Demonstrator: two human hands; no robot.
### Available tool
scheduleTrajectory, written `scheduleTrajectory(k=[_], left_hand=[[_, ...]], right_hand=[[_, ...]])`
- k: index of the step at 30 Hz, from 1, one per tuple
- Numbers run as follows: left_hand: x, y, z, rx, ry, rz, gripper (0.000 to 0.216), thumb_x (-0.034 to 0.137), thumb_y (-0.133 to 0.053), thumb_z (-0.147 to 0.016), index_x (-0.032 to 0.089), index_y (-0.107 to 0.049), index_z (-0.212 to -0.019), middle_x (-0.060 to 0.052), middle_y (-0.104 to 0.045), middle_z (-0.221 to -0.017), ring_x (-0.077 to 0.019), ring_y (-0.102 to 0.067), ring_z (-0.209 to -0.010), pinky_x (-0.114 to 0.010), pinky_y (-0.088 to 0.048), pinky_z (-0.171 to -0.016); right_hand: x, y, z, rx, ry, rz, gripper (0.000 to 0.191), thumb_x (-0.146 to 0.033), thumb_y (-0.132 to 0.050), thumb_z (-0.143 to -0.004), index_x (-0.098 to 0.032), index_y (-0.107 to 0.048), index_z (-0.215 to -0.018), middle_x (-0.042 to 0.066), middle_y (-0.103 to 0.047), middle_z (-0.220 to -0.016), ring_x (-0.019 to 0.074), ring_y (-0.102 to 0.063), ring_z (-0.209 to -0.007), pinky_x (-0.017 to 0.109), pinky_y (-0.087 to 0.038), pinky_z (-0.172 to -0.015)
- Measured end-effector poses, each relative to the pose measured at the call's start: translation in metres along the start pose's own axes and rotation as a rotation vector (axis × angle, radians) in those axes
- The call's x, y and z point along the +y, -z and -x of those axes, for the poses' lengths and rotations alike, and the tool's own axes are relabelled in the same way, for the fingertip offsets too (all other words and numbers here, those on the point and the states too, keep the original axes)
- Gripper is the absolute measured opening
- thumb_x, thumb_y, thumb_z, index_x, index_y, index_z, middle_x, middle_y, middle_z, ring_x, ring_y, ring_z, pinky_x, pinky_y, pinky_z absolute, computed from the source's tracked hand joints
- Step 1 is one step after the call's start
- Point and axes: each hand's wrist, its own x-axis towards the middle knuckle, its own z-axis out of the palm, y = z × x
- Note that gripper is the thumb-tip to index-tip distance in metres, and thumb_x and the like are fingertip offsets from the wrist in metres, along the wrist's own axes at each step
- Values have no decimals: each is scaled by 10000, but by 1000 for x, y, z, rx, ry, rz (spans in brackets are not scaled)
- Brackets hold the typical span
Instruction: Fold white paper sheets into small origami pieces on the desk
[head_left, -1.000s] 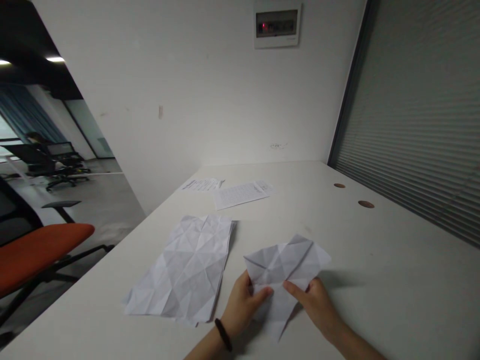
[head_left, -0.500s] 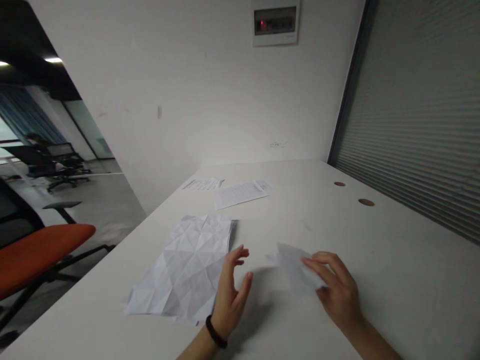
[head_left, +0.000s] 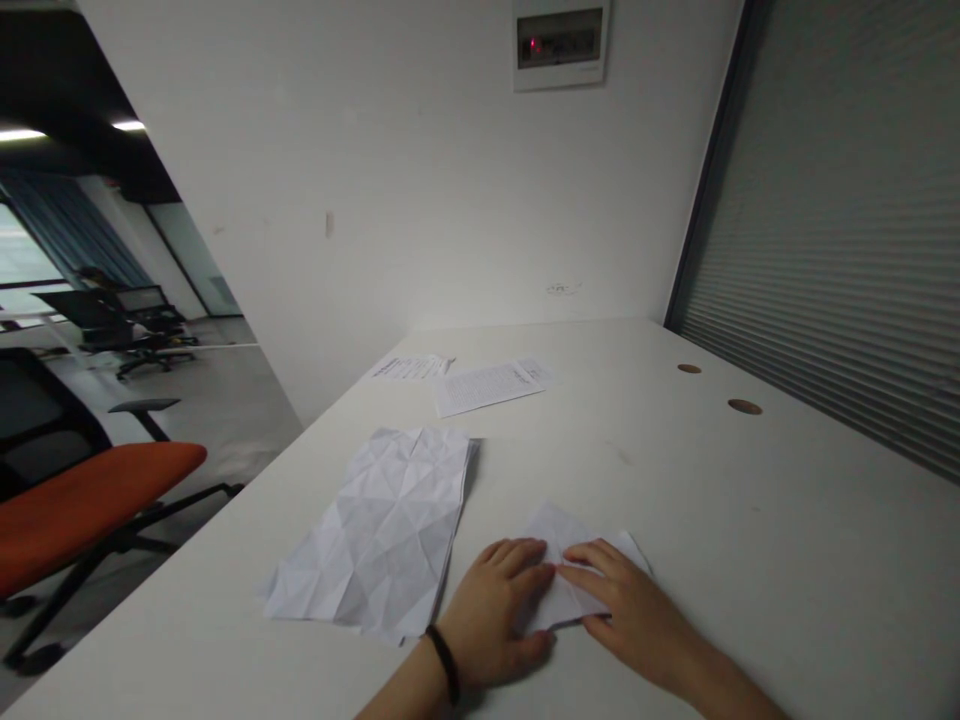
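Observation:
A small folded sheet of white paper (head_left: 559, 590) lies on the table in front of me, creased, with its top corner pointing away. My left hand (head_left: 502, 610), a black band at its wrist, rests over the paper's left side. Its fingers lie flat on the sheet, and the thumb is apart near the front edge. My right hand (head_left: 630, 610) holds the paper's right part, fingertips on top and thumb at the near edge. The two index fingertips almost meet at the middle. Both hands cover much of the sheet.
Left of my hands lies a stack of crease-marked paper (head_left: 390, 530). Farther back are a printed sheet (head_left: 491, 388) and another written sheet (head_left: 411, 367). The white table (head_left: 712, 520) has two round holes at right, beside blinds. An orange chair (head_left: 105, 480) stands left.
My right hand has brought the folded paper down and left onto the table. My left hand, raised beside it before, has come down onto the paper.

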Motion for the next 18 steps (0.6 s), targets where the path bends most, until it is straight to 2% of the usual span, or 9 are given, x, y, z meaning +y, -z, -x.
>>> scheduleTrajectory(k=[4, 11, 14, 18], left_hand=[[-3, -3, 0, 47, 52, -27, 418, 207, -548, -694, 240, -545, -1110, -56, -526, -1216, -254, -420, -1155, -461, -207, -1025], [-7, 2, -2, 114, 123, -15, 198, 131, -500, -739, 203, -641, -858, -38, -647, -957, -202, -558, -899, -365, -378, -855], [-7, 5, -2, 81, 140, -57, 225, 100, -530, -679, 205, -638, -845, -29, -647, -961, -218, -542, -900, -363, -383, -810], [-11, 6, -2, 36, 114, -105, 365, 5, -495, -631, 218, -629, -896, -15, -632, -993, -204, -523, -911, -335, -376, -801]], right_hand=[[13, 6, 2, 46, -6, -76, 489, -41, -480, -650, -210, -608, -1090, 82, -555, -1179, 218, -442, -1135, 395, -342, -995], [27, 13, 2, 87, -40, -177, 379, -46, -477, -679, -204, -656, -973, 66, -638, -1070, 195, -542, -1026, 372, -406, -933], [26, 18, 2, 114, -81, -199, 293, -61, -481, -688, -194, -663, -876, 62, -658, -962, 181, -583, -921, 325, -453, -852], [27, 25, 6, 92, -80, -216, 352, -5, -451, -625, -197, -664, -830, 51, -650, -936, 169, -587, -895, 298, -457, -832]])
